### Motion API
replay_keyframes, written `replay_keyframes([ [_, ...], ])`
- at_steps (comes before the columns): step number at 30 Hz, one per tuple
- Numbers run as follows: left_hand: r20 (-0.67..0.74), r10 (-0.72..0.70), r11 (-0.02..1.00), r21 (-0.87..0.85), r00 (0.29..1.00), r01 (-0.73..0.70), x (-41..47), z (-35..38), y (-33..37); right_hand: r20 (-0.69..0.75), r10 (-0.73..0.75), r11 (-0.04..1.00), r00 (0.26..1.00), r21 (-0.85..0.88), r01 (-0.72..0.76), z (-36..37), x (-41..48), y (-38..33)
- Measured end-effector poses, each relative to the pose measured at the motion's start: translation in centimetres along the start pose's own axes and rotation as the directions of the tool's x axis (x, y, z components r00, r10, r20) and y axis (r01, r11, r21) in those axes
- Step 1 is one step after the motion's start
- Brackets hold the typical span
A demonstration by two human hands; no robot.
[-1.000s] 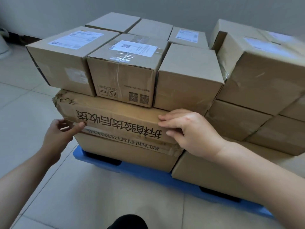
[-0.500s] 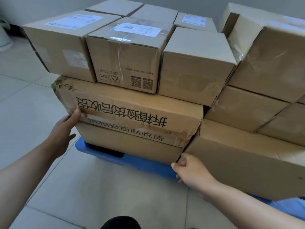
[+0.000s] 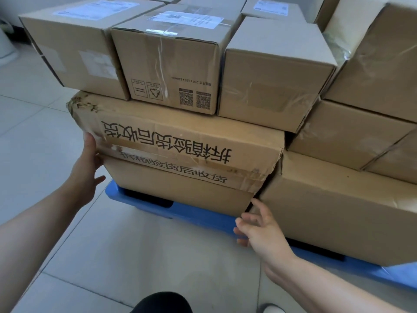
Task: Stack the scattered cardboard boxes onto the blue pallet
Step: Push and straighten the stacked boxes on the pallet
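L hand [image 3: 86, 175] open, palm flat against the left end of the printed box [image 3: 180, 143], thumb up at the box's lower-left corner, fingers spread below it. Not gripping, just pressed on. Forearm comes in from bottom-left.

R hand [image 3: 259, 229] open too, fingers loosely splayed, fingertips at the gap where the bottom-left box [image 3: 180, 188] meets the big bottom-right box [image 3: 338, 213]. Can't tell if it actually touches the cardboard or just hangs beside it. Forearm enters from bottom-right. Hands well apart, nothing clamped in either.

Surface: blue pallet [image 3: 198, 211] on pale tiled floor [image 3: 146, 256], dark fork slots visible under the boxes. Grey wall at top-left, white object at far-left edge, too cropped to ID. Dark shape at bottom centre, prob the person's leg; a bit of white shoe beside it.

Boxes all sit on the pallet, none loose on the floor in view. Left stack: plain box at bottom, printed box w/ torn top-left corner and peeling tape on it, then 3 small boxes in the front row on top – left one [image 3: 74, 53], middle one w/ QR codes + label [image 3: 171, 64], right one plain [image 3: 275, 86]. More boxes behind, at least 2 partly seen, count unclear. Right stack: 1 big base box, at least 3 above, cropped by frame edge.
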State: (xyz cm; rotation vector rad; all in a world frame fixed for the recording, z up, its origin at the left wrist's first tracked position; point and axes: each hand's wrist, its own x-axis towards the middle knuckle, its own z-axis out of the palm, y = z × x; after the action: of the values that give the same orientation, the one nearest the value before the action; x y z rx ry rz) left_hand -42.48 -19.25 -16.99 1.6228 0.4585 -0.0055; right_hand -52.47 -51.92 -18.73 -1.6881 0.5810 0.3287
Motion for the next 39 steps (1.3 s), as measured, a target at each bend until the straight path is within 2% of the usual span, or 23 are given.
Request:
replay_keyframes([
  [18, -0.082, -0.029, 1.000, -0.005, 0.996, 0.029, -0.5, 0.1, 0.0, 0.054, 0.007, 0.998, 0.999, -0.070, -0.004, -1.7, -0.6, -0.4],
  [19, -0.086, -0.034, 0.999, 0.004, 0.996, 0.034, -0.5, 0.0, 0.2, 0.031, -0.041, 0.993, 0.999, -0.111, 0.044, -1.9, -0.9, -0.9],
  [21, -0.107, -0.028, 0.999, 0.011, 0.994, 0.030, -0.5, 0.0, 0.9, -0.079, -0.230, 0.957, 0.970, -0.198, 0.211, -2.5, -1.6, -2.5],
  [24, -0.148, 0.001, 0.999, -0.051, 0.989, -0.009, -0.4, 0.2, 2.3, -0.167, -0.481, 0.869, 0.861, -0.220, 0.443, -3.2, -3.0, -6.0],
  [29, -0.123, -0.014, 0.999, -0.034, 0.992, 0.010, -0.7, -0.1, 3.6, -0.125, -0.506, 0.839, 0.854, -0.303, 0.452, -3.6, -4.4, -8.5],
  [30, -0.149, 0.001, 0.999, -0.048, 0.989, -0.009, -0.6, -0.4, 4.1, -0.140, -0.543, 0.817, 0.828, -0.318, 0.481, -3.9, -4.7, -8.9],
  [32, -0.289, 0.066, 0.992, -0.082, 0.955, -0.093, -0.1, -0.8, 6.1, -0.194, -0.654, 0.742, 0.731, -0.350, 0.571, -4.6, -5.4, -10.3],
  [34, -0.427, 0.184, 0.962, -0.105, 0.885, -0.251, 0.5, -1.1, 9.2, -0.266, -0.750, 0.657, 0.605, -0.399, 0.640, -4.9, -5.9, -12.4],
  [35, -0.458, 0.254, 0.937, -0.100, 0.852, -0.334, 0.5, -1.0, 11.0, -0.303, -0.764, 0.644, 0.570, -0.401, 0.651, -4.9, -5.8, -13.5],
  [36, -0.458, 0.301, 0.914, -0.112, 0.836, -0.390, 0.8, -1.0, 12.6, -0.332, -0.755, 0.656, 0.566, -0.382, 0.651, -4.8, -5.8, -14.5],
  [39, -0.413, 0.359, 0.886, -0.132, 0.837, -0.445, 1.4, -0.9, 16.0, -0.382, -0.661, 0.748, 0.646, -0.263, 0.609, -4.6, -5.4, -16.2],
])
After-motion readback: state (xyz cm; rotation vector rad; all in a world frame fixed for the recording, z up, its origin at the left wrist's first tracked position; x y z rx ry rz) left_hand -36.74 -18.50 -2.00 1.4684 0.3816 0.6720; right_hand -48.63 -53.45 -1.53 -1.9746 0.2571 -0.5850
